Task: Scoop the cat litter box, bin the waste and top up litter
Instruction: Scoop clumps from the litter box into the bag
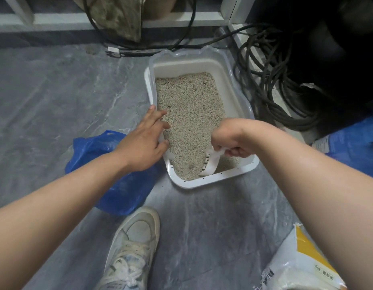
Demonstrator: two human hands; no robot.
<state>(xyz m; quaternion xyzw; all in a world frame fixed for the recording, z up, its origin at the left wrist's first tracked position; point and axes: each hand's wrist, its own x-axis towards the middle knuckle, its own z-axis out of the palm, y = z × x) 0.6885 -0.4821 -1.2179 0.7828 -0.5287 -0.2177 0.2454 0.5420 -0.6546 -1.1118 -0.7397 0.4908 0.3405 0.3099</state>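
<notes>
Scooping underway — your right hand grips the scoop in the litter, left hand holds the litter box rim; binning into blue bag, top-up still left.

Your right hand grips the handle of a white slotted scoop, its blade dug into the grey litter at the near right corner of the white litter box. Your left hand holds the box's left rim, fingers curled over it. A blue plastic bag lies just left of the box, under your left forearm, and an opened white-and-yellow sack sits at the lower right.
</notes>
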